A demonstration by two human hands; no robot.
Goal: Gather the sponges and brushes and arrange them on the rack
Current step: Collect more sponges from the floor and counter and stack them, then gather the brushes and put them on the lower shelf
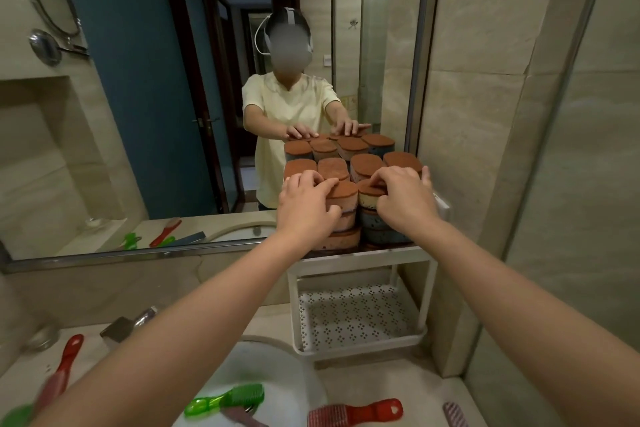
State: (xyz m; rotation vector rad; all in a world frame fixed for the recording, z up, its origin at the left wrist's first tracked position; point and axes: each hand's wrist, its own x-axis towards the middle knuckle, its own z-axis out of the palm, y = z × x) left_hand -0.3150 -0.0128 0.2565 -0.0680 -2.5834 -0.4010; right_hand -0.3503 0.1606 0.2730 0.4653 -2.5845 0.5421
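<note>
Red brush [67, 362] lies at far left on the desk [381, 388], handle pointing up toward the faucet [128, 324], partly behind the left forearm. Green brush [228, 399] rests on the rim of the white sink [294, 378], bristles to the right; a purple brush [242, 418] sits just below it, mostly cut off by the frame edge. Second red brush [356, 412] lies on the desk right of the sink, handle pointing right. Another purple brush [455, 412] near the right wall, only partly visible.

White two-tier rack [360, 255] stands against the mirror [138, 114] at right of the sink. Lower shelf [353, 319] is perforated and bare. Top tier carries the sponges [346, 198], brown-topped ovals stacked several high in columns, doubled by the reflection behind.

Left hand [308, 201] wraps the front-left sponge stack, fingers over the top sponge, thumb on its side. Right hand [401, 198] presses on the front-right stack, fingers curled on the top sponge, thumb out toward the wall. Hands are apart, each closed on its own stack, both stacks touching each other.

Mirror shows a person in a pale yellow shirt with both arms reaching forward.
</note>
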